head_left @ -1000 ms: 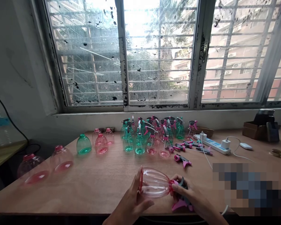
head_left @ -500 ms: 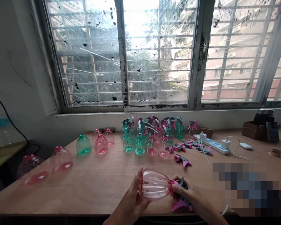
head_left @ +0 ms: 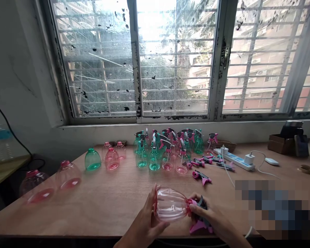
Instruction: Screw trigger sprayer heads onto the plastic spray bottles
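Note:
A clear pink spray bottle lies sideways in the air above the table's front edge. Its base rests in my left hand, with the fingers around the bottom end. At the neck, my right hand grips the pink and grey spray head, thumb against the pink collar. The spray head sits at the bottle's mouth; whether it is fully tight I cannot tell. Past my hands, a loose spray head lies on the table, with several more loose spray heads behind it.
Several finished-looking green and pink spray bottles stand near the window wall. Pink bottles without heads and a green one stand at the left. A power strip with cables and a cardboard box are at the right.
The fingers of my left hand have shifted slightly around the bottle's base, and the bottle has turned a little. My right hand has kept its place on the spray head.

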`<action>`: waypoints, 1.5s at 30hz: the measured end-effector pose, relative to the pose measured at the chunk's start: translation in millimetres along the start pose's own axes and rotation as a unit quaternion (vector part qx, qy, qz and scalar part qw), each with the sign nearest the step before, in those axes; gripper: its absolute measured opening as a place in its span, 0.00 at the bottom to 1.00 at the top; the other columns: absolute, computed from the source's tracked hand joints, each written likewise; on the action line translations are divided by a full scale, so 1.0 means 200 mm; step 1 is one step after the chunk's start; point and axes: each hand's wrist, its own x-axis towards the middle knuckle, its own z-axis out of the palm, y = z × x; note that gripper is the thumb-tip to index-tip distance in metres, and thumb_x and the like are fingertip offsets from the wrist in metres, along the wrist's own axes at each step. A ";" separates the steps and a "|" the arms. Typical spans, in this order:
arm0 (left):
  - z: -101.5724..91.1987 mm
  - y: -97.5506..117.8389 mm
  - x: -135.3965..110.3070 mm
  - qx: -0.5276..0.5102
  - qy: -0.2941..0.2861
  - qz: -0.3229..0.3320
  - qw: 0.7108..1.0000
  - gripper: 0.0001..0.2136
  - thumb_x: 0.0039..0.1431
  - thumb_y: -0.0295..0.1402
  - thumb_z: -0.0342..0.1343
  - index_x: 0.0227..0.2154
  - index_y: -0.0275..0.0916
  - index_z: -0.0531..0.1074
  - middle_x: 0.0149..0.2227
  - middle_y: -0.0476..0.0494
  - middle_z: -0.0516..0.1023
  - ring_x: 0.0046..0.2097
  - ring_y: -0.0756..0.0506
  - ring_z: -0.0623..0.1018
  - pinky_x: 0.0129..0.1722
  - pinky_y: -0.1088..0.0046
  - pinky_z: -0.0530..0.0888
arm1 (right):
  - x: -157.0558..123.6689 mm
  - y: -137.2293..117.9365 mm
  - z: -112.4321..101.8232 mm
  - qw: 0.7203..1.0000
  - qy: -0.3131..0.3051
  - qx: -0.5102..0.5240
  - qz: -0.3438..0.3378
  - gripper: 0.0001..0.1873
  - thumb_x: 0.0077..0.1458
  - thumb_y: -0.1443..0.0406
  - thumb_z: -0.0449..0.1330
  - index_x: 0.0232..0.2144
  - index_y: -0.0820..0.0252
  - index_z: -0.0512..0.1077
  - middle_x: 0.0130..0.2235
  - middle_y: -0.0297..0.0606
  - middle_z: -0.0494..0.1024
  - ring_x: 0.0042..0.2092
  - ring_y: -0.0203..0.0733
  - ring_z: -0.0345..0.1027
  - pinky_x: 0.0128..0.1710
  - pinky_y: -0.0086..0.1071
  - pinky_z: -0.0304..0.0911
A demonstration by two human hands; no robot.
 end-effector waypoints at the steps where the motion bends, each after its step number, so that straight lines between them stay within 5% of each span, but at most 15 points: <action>1: 0.00 -0.01 0.00 0.004 0.003 0.000 1.000 0.47 0.61 0.39 0.64 0.72 0.48 0.37 0.74 0.35 0.48 0.70 0.30 0.59 0.68 0.52 0.59 | 0.00 0.00 0.00 1.000 -0.003 0.000 -0.001 0.24 0.48 0.48 0.72 0.33 0.59 0.71 0.26 0.33 0.79 0.27 0.37 0.71 0.29 0.29 0.63; 9: 0.00 0.01 0.00 -0.001 -0.013 -0.010 1.000 0.52 0.58 0.43 0.66 0.72 0.46 0.32 0.72 0.34 0.53 0.70 0.30 0.60 0.67 0.52 0.61 | 0.00 0.02 -0.02 1.000 -0.005 -0.002 0.000 0.22 0.50 0.49 0.71 0.33 0.59 0.71 0.27 0.33 0.80 0.28 0.37 0.71 0.29 0.29 0.64; 14: -0.01 0.05 0.01 -0.020 -0.028 -0.001 0.999 0.50 0.60 0.48 0.62 0.72 0.44 0.33 0.74 0.34 0.48 0.73 0.31 0.52 0.68 0.53 0.61 | 0.01 0.03 -0.02 1.000 -0.001 -0.019 -0.003 0.22 0.50 0.48 0.70 0.32 0.58 0.71 0.27 0.33 0.80 0.27 0.38 0.71 0.28 0.29 0.64; 21: -0.01 0.03 -0.01 0.004 -0.016 0.018 1.000 0.44 0.64 0.39 0.61 0.72 0.50 0.36 0.74 0.38 0.45 0.73 0.32 0.52 0.66 0.57 0.65 | 0.01 0.03 -0.02 1.000 -0.006 -0.005 -0.017 0.21 0.52 0.50 0.70 0.33 0.59 0.71 0.27 0.33 0.80 0.28 0.37 0.71 0.29 0.29 0.64; 26: 0.00 0.06 -0.01 -0.017 -0.017 0.030 0.999 0.41 0.65 0.35 0.59 0.72 0.54 0.38 0.74 0.39 0.46 0.69 0.33 0.60 0.60 0.62 0.72 | 0.01 0.04 -0.02 1.000 -0.009 -0.004 -0.015 0.21 0.51 0.50 0.71 0.33 0.59 0.71 0.27 0.33 0.79 0.27 0.37 0.71 0.29 0.28 0.63; 31: 0.01 0.11 0.00 -0.051 -0.018 0.011 0.998 0.41 0.65 0.34 0.59 0.72 0.54 0.39 0.71 0.35 0.52 0.55 0.39 0.76 0.53 0.66 0.76 | 0.01 0.04 -0.02 1.000 -0.011 0.002 -0.015 0.21 0.51 0.50 0.71 0.33 0.59 0.71 0.27 0.32 0.79 0.27 0.36 0.70 0.29 0.28 0.63; 35: 0.01 0.10 0.01 -0.042 -0.008 0.010 0.999 0.43 0.62 0.32 0.61 0.71 0.56 0.40 0.68 0.37 0.57 0.53 0.41 0.75 0.45 0.73 0.77 | 0.01 0.02 -0.01 1.000 -0.008 -0.008 -0.016 0.21 0.51 0.50 0.71 0.32 0.59 0.71 0.26 0.32 0.79 0.27 0.36 0.70 0.29 0.28 0.63; 40: 0.01 0.07 0.02 -0.014 -0.003 -0.023 1.000 0.48 0.59 0.31 0.63 0.72 0.53 0.34 0.65 0.35 0.62 0.37 0.51 0.75 0.38 0.75 0.76 | 0.00 0.01 -0.01 1.000 -0.012 -0.012 -0.013 0.21 0.51 0.50 0.71 0.33 0.60 0.71 0.27 0.33 0.79 0.28 0.37 0.70 0.30 0.28 0.63; 45: 0.01 0.05 0.01 0.001 -0.003 -0.002 1.000 0.43 0.63 0.30 0.58 0.72 0.54 0.36 0.73 0.37 0.48 0.48 0.45 0.77 0.48 0.69 0.76 | 0.00 0.01 -0.01 1.000 -0.006 -0.019 -0.005 0.23 0.49 0.48 0.71 0.33 0.59 0.71 0.27 0.33 0.79 0.28 0.38 0.70 0.30 0.30 0.63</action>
